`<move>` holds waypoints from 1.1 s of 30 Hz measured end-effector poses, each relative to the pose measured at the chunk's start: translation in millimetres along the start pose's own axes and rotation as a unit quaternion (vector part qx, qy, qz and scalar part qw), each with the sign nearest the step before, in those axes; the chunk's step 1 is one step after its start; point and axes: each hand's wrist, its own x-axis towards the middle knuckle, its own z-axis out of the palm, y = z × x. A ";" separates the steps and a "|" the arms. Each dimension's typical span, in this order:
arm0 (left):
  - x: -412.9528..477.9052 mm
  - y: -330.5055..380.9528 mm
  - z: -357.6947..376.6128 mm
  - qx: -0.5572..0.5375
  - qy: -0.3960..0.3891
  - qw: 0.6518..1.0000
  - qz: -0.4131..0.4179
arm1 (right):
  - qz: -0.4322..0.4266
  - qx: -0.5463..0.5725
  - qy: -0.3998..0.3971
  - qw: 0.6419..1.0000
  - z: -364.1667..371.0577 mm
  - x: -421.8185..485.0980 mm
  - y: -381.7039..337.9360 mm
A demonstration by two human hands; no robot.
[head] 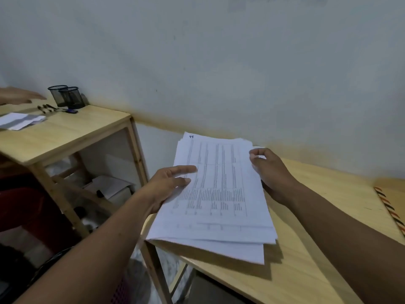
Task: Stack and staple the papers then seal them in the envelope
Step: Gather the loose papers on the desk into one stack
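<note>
A loose stack of printed papers hangs just above the left end of the wooden table, its sheets slightly fanned at the near edge. My left hand grips the stack's left edge, thumb on top. My right hand pinches the far right edge. A brown envelope with a red and dark striped border lies at the table's right edge, partly cut off by the frame. No stapler is in view.
A second wooden table stands to the left with two black mesh pen cups, pens and white papers. Another person's hand reaches in at far left. Shelves below hold clutter. A wall is close behind.
</note>
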 end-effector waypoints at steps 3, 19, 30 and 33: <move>2.0 0.2 -14.1 -0.007 0.027 0.999 -0.017 | -0.006 -0.088 0.026 0.996 -5.1 -5.6 14.9; 5.5 5.4 -13.9 -0.076 0.021 0.996 -0.031 | -0.070 -0.515 -0.010 0.854 -41.9 -13.2 49.8; 10.7 9.9 19.0 -0.039 -0.001 0.999 -0.025 | -0.047 -0.483 0.078 0.871 -64.8 -19.6 62.6; 12.4 8.2 22.9 -0.030 0.002 0.999 -0.021 | -0.057 -0.439 0.101 0.891 -58.0 -22.8 60.5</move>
